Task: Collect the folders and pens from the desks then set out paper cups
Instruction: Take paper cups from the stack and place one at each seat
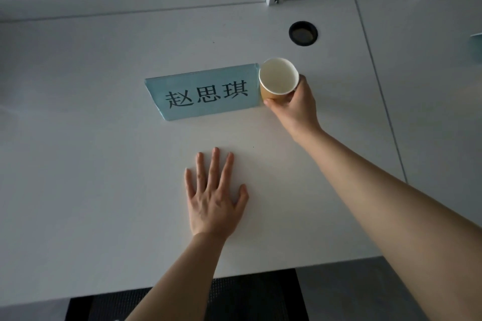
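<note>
The white desk (104,164) spreads wide around your hands, with bare surface to the left of your fingers and its near edge running just behind your wrists. Beyond your left fingertips stands the blue name card (206,91), its right end touching the cup. Your left hand (214,198) lies flat, fingers straight and released, pressed on the desk. Your right hand (292,104) grasps the paper cup (277,78) low on its orange wall, upright and mouth open. Past those fingers sits a round black cable port (303,33).
</note>
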